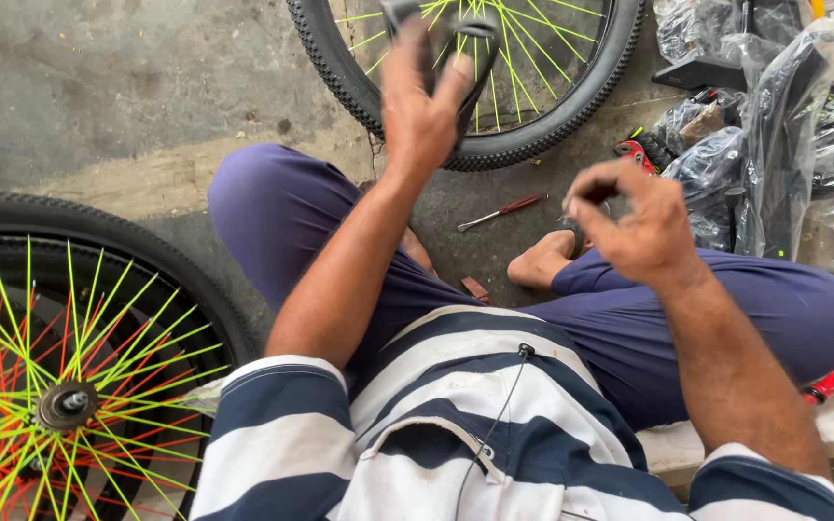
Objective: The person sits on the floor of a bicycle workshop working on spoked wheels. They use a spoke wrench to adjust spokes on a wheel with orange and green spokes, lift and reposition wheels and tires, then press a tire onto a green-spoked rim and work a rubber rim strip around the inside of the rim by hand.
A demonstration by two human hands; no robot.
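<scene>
Two wheels [475,87], one screwdriver [500,211], two raised hands [422,106]

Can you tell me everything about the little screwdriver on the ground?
The screwdriver is small, with a red handle and a thin silvery metal shaft. It lies flat and slanted on the grey concrete floor, handle toward the upper right, just below the black bicycle wheel. It sits between the person's raised hands, and nothing touches it.

My left hand [424,111] was raised before far wheel [494,68], gripping curved bracket [470,58] — right hand [634,222] sat lower, to right. Screwdriver [499,212] lay on floor [98,87] between hands, beyond my crossed legs [629,309]. Second wheel [69,386] stood at my left; wrapped parts [774,125] piled far right.
</scene>
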